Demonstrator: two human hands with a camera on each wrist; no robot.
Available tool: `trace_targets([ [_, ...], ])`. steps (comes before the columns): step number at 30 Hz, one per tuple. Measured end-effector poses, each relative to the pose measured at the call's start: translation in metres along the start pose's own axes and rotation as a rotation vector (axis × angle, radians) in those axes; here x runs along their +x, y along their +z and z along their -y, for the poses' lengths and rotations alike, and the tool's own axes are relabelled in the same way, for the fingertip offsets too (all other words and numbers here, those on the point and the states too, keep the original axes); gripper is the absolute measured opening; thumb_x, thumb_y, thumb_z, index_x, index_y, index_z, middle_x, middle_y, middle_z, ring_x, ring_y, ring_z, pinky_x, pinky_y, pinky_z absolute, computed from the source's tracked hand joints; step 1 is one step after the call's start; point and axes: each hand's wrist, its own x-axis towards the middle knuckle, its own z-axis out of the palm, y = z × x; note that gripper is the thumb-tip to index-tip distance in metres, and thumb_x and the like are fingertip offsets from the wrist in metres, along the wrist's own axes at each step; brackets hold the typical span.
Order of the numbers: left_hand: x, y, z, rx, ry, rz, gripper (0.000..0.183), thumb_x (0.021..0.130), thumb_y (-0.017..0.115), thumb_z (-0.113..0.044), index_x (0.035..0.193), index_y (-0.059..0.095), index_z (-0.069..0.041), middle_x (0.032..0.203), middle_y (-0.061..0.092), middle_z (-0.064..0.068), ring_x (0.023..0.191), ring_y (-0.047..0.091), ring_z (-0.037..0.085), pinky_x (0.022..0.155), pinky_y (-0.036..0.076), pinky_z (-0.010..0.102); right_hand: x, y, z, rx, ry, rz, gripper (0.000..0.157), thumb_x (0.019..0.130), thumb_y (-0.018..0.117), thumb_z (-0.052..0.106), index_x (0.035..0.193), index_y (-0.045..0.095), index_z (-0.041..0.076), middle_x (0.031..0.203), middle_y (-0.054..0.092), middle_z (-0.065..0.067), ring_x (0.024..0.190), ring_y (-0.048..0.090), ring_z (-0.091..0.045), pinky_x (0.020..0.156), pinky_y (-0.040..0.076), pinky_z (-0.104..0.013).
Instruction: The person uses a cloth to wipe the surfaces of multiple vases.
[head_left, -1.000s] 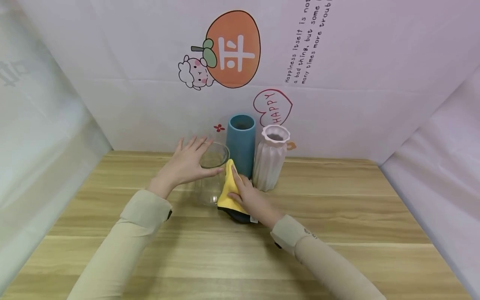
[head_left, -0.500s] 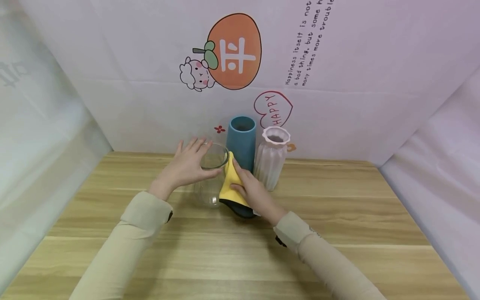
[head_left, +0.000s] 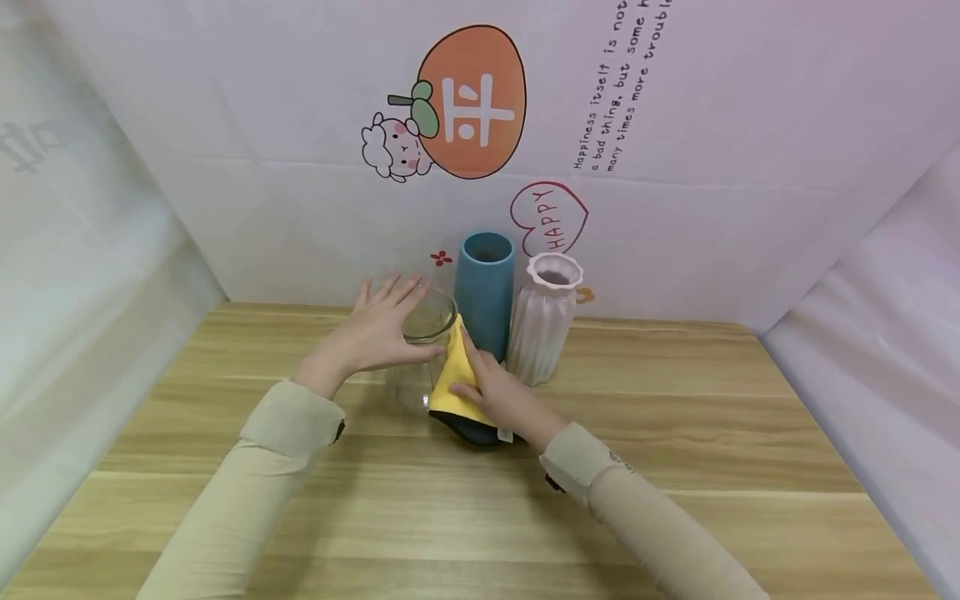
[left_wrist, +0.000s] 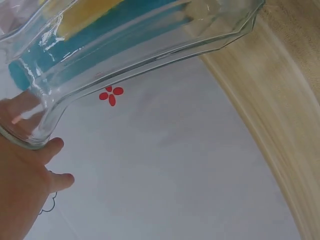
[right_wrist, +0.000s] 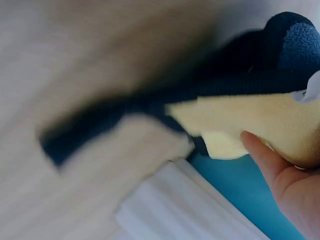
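A clear glass vase (head_left: 414, 382) stands upright, seen close up in the left wrist view. My left hand (head_left: 375, 329) holds its rim, thumb in front and fingers over the far side. My right hand (head_left: 510, 404) grips a yellow cloth (head_left: 459, 379) with a dark edge and a white tag, pressed to the right side of the glass. In the right wrist view the dark border (right_wrist: 225, 87) of the cloth hangs blurred, and its underside looks dark blue. Part of the vase is hidden behind the cloth and the left hand.
A blue vase (head_left: 483, 300) stands right behind the cloth. Next to it on the right is a pale pink fluted vase (head_left: 540, 333). The wooden table (head_left: 420, 525) meets a white printed backdrop (head_left: 300, 225) close behind the vases.
My right hand moved the cloth up along the glass, then back down and slightly left. The left hand keeps its hold on the rim, and the glass vase stays in place.
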Motion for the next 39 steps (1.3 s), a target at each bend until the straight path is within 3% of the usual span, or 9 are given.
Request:
trace_targets([
  [6, -0.001, 0.005, -0.002, 0.032, -0.059, -0.115, 0.094, 0.079, 0.058, -0.067, 0.15, 0.031, -0.011, 0.159, 0.018, 0.017, 0.148, 0.011, 0.04, 0.114, -0.005, 0.067, -0.005, 0.007, -0.009, -0.045, -0.036, -0.013, 0.079, 0.096, 0.052, 0.033, 0.155, 0.004, 0.017, 0.125, 0.052, -0.026, 0.099, 0.062, -0.036, 0.084, 0.053, -0.047],
  [11, -0.002, 0.01, -0.003, 0.036, -0.103, -0.201, 0.092, 0.078, 0.059, -0.07, 0.145, 0.039, -0.01, 0.147, 0.038, 0.018, 0.138, 0.03, 0.04, 0.115, -0.001, 0.067, -0.006, 0.005, -0.011, -0.037, -0.063, -0.072, 0.075, 0.095, 0.054, 0.029, 0.155, 0.011, 0.017, 0.129, 0.053, -0.024, 0.111, 0.059, -0.038, 0.091, 0.051, -0.05],
  [17, -0.004, 0.009, -0.003, 0.05, -0.08, -0.213, 0.09, 0.08, 0.06, -0.066, 0.144, 0.041, -0.007, 0.145, 0.043, 0.015, 0.139, 0.03, 0.037, 0.115, 0.0, 0.067, -0.005, 0.0, -0.009, -0.036, -0.128, -0.194, 0.075, 0.094, 0.057, 0.026, 0.155, 0.014, 0.015, 0.12, 0.06, -0.02, 0.101, 0.063, -0.031, 0.085, 0.054, -0.045],
  [22, -0.007, 0.006, 0.0, 0.027, -0.065, -0.191, 0.086, 0.083, 0.061, -0.06, 0.145, 0.038, -0.005, 0.148, 0.041, 0.015, 0.143, 0.026, 0.038, 0.115, -0.002, 0.067, -0.001, -0.01, -0.001, 0.018, -0.136, -0.254, 0.076, 0.095, 0.055, 0.028, 0.155, 0.01, 0.021, 0.119, 0.06, -0.018, 0.096, 0.062, -0.026, 0.083, 0.053, -0.042],
  [29, -0.006, 0.003, 0.003, -0.039, -0.027, -0.148, 0.081, 0.083, 0.062, -0.05, 0.147, 0.036, -0.008, 0.151, 0.039, 0.013, 0.145, 0.022, 0.037, 0.115, -0.007, 0.066, 0.002, -0.016, 0.009, 0.064, -0.097, -0.205, 0.078, 0.096, 0.054, 0.029, 0.155, 0.004, 0.021, 0.125, 0.056, -0.018, 0.101, 0.058, -0.025, 0.089, 0.051, -0.042],
  [35, -0.006, 0.003, 0.005, -0.087, 0.002, -0.113, 0.082, 0.083, 0.063, -0.049, 0.148, 0.034, -0.01, 0.153, 0.035, 0.012, 0.146, 0.018, 0.038, 0.114, -0.008, 0.065, 0.005, -0.011, 0.009, 0.107, -0.047, -0.063, 0.083, 0.096, 0.051, 0.035, 0.154, -0.008, 0.024, 0.143, 0.04, -0.021, 0.119, 0.051, -0.031, 0.102, 0.045, -0.048],
  [39, -0.006, 0.004, 0.006, -0.082, -0.001, -0.115, 0.086, 0.082, 0.064, -0.055, 0.149, 0.032, -0.012, 0.155, 0.031, 0.009, 0.148, 0.011, 0.038, 0.113, -0.009, 0.066, 0.001, -0.002, 0.003, 0.039, -0.011, 0.012, 0.082, 0.096, 0.051, 0.036, 0.155, -0.004, 0.021, 0.139, 0.043, -0.024, 0.115, 0.056, -0.035, 0.097, 0.048, -0.048],
])
